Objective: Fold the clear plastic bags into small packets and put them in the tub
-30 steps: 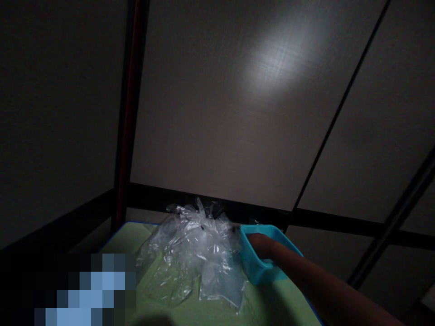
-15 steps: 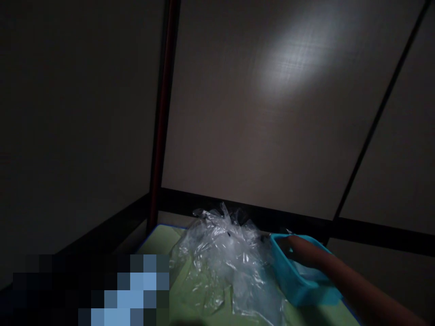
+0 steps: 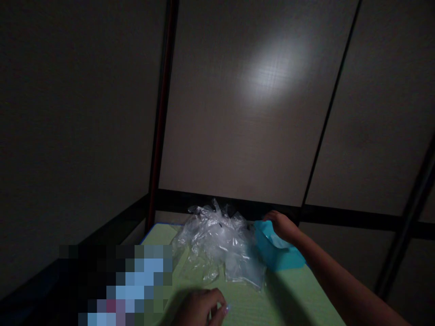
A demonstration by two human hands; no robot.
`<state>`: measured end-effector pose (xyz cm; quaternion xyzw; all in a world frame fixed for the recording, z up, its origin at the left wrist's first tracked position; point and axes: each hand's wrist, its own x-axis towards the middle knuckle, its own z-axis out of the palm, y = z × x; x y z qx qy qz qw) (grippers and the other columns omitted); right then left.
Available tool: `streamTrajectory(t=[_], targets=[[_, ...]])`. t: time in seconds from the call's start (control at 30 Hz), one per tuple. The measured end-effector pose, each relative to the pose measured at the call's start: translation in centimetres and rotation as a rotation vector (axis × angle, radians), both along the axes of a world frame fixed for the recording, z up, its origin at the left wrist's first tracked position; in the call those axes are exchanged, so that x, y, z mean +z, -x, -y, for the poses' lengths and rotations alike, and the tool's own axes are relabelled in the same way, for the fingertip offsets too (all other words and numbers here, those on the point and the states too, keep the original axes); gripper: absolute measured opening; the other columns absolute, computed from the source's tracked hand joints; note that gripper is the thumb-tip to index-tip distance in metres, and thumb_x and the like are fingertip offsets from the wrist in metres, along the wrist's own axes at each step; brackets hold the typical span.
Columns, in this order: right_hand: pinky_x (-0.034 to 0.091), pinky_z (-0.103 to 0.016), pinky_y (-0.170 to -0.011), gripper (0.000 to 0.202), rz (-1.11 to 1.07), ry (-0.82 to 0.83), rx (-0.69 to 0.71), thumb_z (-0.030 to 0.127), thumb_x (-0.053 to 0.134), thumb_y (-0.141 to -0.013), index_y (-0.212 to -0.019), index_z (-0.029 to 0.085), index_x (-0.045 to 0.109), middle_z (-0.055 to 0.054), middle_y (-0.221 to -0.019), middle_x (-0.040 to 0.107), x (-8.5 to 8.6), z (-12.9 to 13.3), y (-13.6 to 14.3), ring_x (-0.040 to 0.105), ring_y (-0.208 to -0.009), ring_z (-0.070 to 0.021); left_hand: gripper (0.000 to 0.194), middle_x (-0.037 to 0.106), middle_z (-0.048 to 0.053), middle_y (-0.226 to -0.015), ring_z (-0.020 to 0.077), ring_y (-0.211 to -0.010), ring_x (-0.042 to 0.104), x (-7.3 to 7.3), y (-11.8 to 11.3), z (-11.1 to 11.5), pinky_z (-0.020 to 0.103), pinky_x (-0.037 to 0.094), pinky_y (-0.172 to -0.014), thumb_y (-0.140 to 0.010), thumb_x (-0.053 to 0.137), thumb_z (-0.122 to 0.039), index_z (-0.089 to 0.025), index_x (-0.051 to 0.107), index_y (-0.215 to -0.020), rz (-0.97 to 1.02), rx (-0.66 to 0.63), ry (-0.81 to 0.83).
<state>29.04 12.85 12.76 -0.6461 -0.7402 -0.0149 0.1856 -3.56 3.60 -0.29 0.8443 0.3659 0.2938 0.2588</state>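
Note:
At the bottom edge, my left hand (image 3: 202, 309) is closed in a pinch. A tiny shiny piece (image 3: 228, 308) shows at its fingertips, too small to name. My right hand (image 3: 279, 225) reaches over a turquoise plastic basket (image 3: 282, 260), its fingers curled at the far left rim and partly hidden. Something pale (image 3: 277, 241) lies inside the basket. To the left of the basket is a heap of crumpled clear plastic bags (image 3: 217, 242), between my two hands and farther off than the left one.
Bags and basket stand on a green, mat-like tabletop (image 3: 299, 294) with a blue edge. Pale wall panels (image 3: 238, 136) with dark trim rise close behind and on the left. A blurred-out patch (image 3: 136, 285) covers the lower left.
My left hand has come into view at the bottom with its fingers pinched. My right hand has risen from inside the basket to its far rim. The view has swung slightly right.

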Motion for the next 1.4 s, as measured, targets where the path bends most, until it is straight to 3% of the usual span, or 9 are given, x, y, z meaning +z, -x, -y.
streamTrajectory(t=[0.13, 0.27, 0.4, 0.67, 0.87, 1.0, 1.13, 1.3, 1.4], targets=[[0.048, -0.045, -0.090, 0.026, 0.069, -0.089, 0.042, 0.031, 0.055, -0.093, -0.116, 0.018, 0.057, -0.008, -0.122, 0.057, 0.1, 0.3, 6.4, 0.057, -0.106, -0.0228, 0.021, 0.064, 0.004, -0.073, 0.0185, -0.067, 0.060, 1.2, 0.7, 0.2, 0.025, 0.040, -0.061, -0.087, 0.047, -0.019, -0.014, 0.066, -0.096, 0.053, 0.084, -0.087], [0.050, -0.045, -0.087, 0.031, 0.105, -0.059, 0.125, 0.031, 0.056, -0.093, -0.121, 0.018, 0.055, -0.009, -0.122, 0.057, -2.6, -0.4, 13.1, 0.058, -0.104, -0.0231, 0.021, 0.061, 0.003, -0.075, 0.0184, -0.068, 0.057, 2.2, 1.2, 0.6, 0.025, 0.037, -0.062, -0.089, 0.045, -0.020, -0.017, 0.063, -0.101, 0.074, 0.161, -0.134], [0.052, -0.043, -0.084, 0.032, 0.107, 0.020, 0.114, 0.031, 0.057, -0.092, -0.121, 0.017, 0.054, -0.008, -0.120, 0.058, -5.4, -2.0, 16.3, 0.060, -0.100, -0.0221, 0.021, 0.060, 0.002, -0.076, 0.0182, -0.069, 0.056, 2.6, 1.5, 0.6, 0.025, 0.036, -0.062, -0.086, 0.049, -0.019, -0.019, 0.063, -0.102, 0.051, 0.189, -0.158], [0.050, -0.046, -0.088, 0.034, -0.002, 0.028, 0.096, 0.031, 0.057, -0.092, -0.123, 0.018, 0.053, -0.009, -0.126, 0.054, -7.4, -3.9, 16.8, 0.058, -0.106, -0.0241, 0.026, 0.062, 0.002, -0.079, 0.0181, -0.067, 0.057, 2.1, 1.6, 0.2, 0.026, 0.036, -0.062, -0.083, 0.052, -0.018, -0.020, 0.062, -0.107, 0.023, 0.146, -0.137], [0.046, -0.050, -0.093, 0.037, -0.226, -0.064, 0.170, 0.031, 0.057, -0.092, -0.126, 0.019, 0.052, -0.010, -0.132, 0.051, -6.1, -4.2, 16.3, 0.054, -0.113, -0.0264, 0.026, 0.060, 0.002, -0.077, 0.0190, -0.068, 0.057, 1.8, 1.7, 0.1, 0.026, 0.036, -0.063, -0.082, 0.054, -0.018, -0.021, 0.064, -0.106, 0.081, 0.129, -0.098], [0.027, -0.056, -0.108, 0.048, -0.448, -0.118, 0.270, 0.031, 0.056, -0.092, -0.137, 0.021, 0.043, -0.012, -0.147, 0.037, -4.3, -3.3, 15.4, 0.037, -0.132, -0.0305, 0.022, 0.059, 0.003, -0.083, 0.0203, -0.076, 0.057, 1.4, 1.7, -0.3, 0.027, 0.039, -0.068, -0.083, 0.053, -0.020, -0.021, 0.063, -0.103, 0.198, 0.157, -0.076], [0.027, -0.042, -0.111, 0.055, -0.698, -0.128, 0.405, 0.040, 0.046, -0.094, -0.145, 0.021, 0.034, -0.012, -0.151, 0.033, -2.5, -0.1, 14.7, 0.035, -0.136, -0.0235, 0.031, 0.058, 0.007, -0.099, 0.0208, -0.078, 0.056, 0.8, 1.4, -1.0, 0.030, 0.042, -0.071, -0.086, 0.051, -0.029, -0.019, 0.056, -0.114, 0.374, 0.252, -0.011], [0.038, -0.046, -0.104, 0.055, -0.924, -0.088, 0.536, 0.048, 0.048, -0.092, -0.143, 0.030, 0.037, -0.007, -0.148, 0.039, -1.4, 7.3, 14.1, 0.047, -0.128, -0.0253, 0.057, 0.054, 0.011, -0.113, 0.0247, -0.096, 0.055, 0.8, 1.2, -1.7, 0.034, 0.042, -0.085, -0.081, 0.055, -0.052, -0.018, 0.045, -0.125, 0.616, 0.349, 0.153], [0.035, -0.050, -0.106, 0.055, -1.269, 0.080, 0.642, 0.045, 0.061, -0.086, -0.137, 0.032, 0.046, -0.006, -0.150, 0.036, -1.8, 11.2, 13.7, 0.047, -0.127, -0.0291, 0.073, 0.052, 0.014, -0.121, 0.0277, -0.105, 0.054, 1.0, 1.1, -1.8, 0.037, 0.043, -0.087, -0.076, 0.053, -0.069, -0.017, 0.044, -0.126, 0.737, 0.311, 0.329]])
